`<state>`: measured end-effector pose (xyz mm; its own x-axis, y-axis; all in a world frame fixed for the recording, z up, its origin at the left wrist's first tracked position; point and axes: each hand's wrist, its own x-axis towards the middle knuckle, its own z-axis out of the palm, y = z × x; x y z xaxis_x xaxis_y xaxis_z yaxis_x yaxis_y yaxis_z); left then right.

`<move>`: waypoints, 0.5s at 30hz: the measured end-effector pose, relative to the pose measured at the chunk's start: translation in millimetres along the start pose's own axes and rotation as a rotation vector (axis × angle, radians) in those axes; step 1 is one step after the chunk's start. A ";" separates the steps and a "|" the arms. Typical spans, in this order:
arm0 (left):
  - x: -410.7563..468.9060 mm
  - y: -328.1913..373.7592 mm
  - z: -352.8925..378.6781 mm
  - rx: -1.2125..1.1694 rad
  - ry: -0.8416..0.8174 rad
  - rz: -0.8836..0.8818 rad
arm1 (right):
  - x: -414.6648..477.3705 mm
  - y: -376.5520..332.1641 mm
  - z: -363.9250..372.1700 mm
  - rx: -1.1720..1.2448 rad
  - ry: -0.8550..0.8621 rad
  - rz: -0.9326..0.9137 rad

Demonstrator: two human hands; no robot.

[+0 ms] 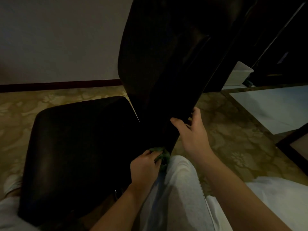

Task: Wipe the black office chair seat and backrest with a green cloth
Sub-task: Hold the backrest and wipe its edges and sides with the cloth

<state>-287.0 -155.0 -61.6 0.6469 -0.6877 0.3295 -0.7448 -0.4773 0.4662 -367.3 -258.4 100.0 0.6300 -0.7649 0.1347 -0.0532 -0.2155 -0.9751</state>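
While right hand [191, 130] clamps backrest [166, 64] lower edge, thumb in front, fingers behind: likely steadies chair. Left hand [145, 165] bunched around green cloth [162, 155], pressed at backrest base beside seat [80, 139]. Judgement: wiping the seat-backrest junction.

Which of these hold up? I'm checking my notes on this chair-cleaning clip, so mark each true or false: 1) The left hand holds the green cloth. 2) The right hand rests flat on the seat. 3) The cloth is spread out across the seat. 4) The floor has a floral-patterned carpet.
1) True. The left hand grips the green cloth.
2) False. The right hand grips the edge of the backrest, not the seat.
3) False. The cloth is bunched up at the bottom of the backrest, near the person's knee.
4) True. The carpet shows a pale floral pattern.
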 end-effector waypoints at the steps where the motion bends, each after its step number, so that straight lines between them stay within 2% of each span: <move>1: -1.3 -0.9 -2.0 0.004 -0.047 -0.052 | 0.0 0.7 0.2 -0.005 0.004 -0.002; 4: -9.1 -10.2 -4.1 0.025 -0.105 -0.175 | -1.2 1.5 0.6 -0.006 0.006 -0.006; 9: -10.4 -4.2 -17.1 -0.040 -0.082 -0.083 | -0.4 2.4 -0.8 -0.002 0.004 -0.014; 15: -6.5 -8.3 -29.4 -0.099 0.030 -0.096 | -3.7 7.8 13.8 -0.080 0.075 -0.059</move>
<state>-280.2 -130.5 -43.5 0.7203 -0.6238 0.3034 -0.6605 -0.4830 0.5749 -359.4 -248.8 89.5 0.5744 -0.7920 0.2069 -0.0816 -0.3069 -0.9482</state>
